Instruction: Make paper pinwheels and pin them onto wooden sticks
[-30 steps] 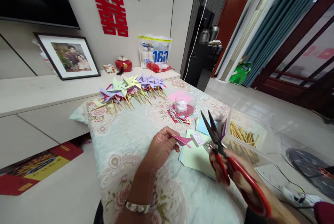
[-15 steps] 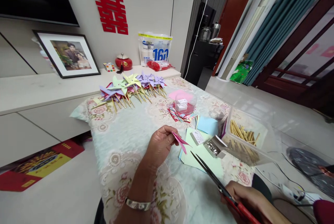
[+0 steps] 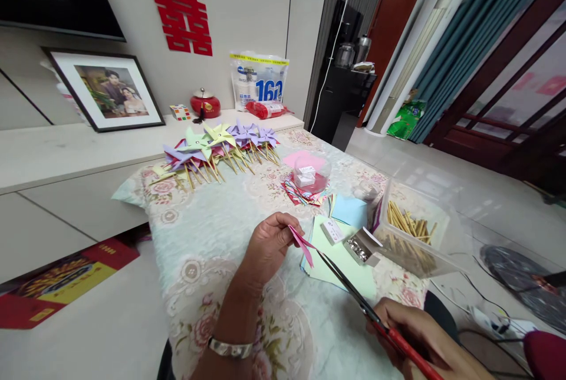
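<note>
Between thumb and fingers, my left hand [image 3: 270,247] pinches a folded piece of pink paper [image 3: 303,246] above the table. My right hand [image 3: 411,333] is wrapped round the red handles of a pair of scissors [image 3: 349,288]. The scissor tips touch or nearly touch the free end of the pink paper, with the blades close together. Below them lies a stack of pale green paper sheets [image 3: 340,271]. On it rest a small white box [image 3: 332,231] and an opened box of shiny metal pins [image 3: 360,248].
Paper pinwheels [image 3: 221,144] on sticks lie at the table's back left. A round clear tub [image 3: 321,172] stands over patterned paper strips. Blue paper [image 3: 349,210] lies near a clear plastic bin [image 3: 442,250] of wooden sticks at right. Behind is a white cabinet top [image 3: 79,150].
The scissors have moved left and up, and their tips now reach the pink paper. Their blades look closer together. My left hand has kept its pinch on the paper.
</note>
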A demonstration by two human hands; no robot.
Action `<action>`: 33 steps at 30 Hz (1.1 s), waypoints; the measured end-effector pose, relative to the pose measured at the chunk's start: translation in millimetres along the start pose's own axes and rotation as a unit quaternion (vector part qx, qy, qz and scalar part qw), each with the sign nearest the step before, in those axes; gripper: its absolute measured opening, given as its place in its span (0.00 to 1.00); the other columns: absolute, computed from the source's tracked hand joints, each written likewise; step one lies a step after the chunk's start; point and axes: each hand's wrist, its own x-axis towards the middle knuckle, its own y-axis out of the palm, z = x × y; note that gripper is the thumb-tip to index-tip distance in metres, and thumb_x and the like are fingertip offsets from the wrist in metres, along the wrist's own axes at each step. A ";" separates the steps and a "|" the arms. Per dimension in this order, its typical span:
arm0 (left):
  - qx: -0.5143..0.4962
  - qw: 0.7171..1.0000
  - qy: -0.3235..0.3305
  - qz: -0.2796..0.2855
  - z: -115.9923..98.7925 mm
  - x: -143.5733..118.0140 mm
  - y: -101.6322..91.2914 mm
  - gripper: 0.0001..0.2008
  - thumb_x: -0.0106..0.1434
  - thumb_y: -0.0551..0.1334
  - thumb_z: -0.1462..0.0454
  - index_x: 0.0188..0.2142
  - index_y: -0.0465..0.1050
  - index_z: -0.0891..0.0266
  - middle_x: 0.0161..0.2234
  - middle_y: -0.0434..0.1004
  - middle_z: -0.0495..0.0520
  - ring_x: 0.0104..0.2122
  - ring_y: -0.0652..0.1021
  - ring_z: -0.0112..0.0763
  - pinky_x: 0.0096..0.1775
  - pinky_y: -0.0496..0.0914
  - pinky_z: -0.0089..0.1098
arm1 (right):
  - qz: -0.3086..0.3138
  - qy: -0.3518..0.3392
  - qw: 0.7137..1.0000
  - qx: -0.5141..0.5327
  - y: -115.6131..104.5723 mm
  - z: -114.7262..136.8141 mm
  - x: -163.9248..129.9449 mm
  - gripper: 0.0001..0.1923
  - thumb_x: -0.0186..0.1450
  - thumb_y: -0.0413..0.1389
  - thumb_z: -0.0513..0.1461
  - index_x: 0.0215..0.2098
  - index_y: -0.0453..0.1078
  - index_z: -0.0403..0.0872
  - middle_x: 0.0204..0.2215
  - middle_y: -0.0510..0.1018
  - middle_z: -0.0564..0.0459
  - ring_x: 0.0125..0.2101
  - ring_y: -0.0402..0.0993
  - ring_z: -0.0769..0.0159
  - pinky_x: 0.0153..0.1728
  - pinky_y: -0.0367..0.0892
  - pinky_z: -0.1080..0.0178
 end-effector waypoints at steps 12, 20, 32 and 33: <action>0.038 0.999 -0.013 0.011 1.7 1.2 0.3 0.11 0.49 0.75 0.61 0.28 0.77 0.64 0.26 0.75 0.52 0.26 0.73 0.28 0.30 0.67 0.28 | 0.033 0.024 0.999 0.014 3.8 3.5 2.8 0.19 0.55 0.62 0.54 0.30 0.66 0.49 0.26 0.64 0.55 0.27 0.59 0.66 0.29 0.61 0.66; 0.064 0.997 -0.019 0.041 5.8 0.5 1.9 0.10 0.51 0.74 0.61 0.27 0.78 0.64 0.26 0.75 0.52 0.26 0.73 0.28 0.30 0.66 0.29 | 0.097 0.038 0.993 0.054 8.7 -1.3 14.7 0.23 0.59 0.60 0.53 0.26 0.54 0.49 0.21 0.54 0.61 0.23 0.48 0.71 0.23 0.48 0.68; 0.074 0.996 -0.021 0.038 5.3 0.2 2.7 0.11 0.51 0.75 0.60 0.28 0.79 0.64 0.26 0.76 0.52 0.25 0.73 0.28 0.30 0.66 0.29 | 0.094 0.040 0.990 0.097 11.8 -13.3 15.9 0.27 0.55 0.61 0.60 0.28 0.59 0.49 0.21 0.58 0.61 0.19 0.48 0.75 0.16 0.49 0.72; 0.077 0.996 -0.022 0.037 5.2 0.3 2.9 0.11 0.50 0.75 0.60 0.28 0.79 0.65 0.26 0.76 0.52 0.25 0.73 0.28 0.30 0.66 0.29 | 0.095 0.038 0.990 0.101 12.2 -15.4 16.8 0.27 0.55 0.61 0.61 0.28 0.59 0.49 0.21 0.58 0.61 0.18 0.48 0.75 0.15 0.49 0.72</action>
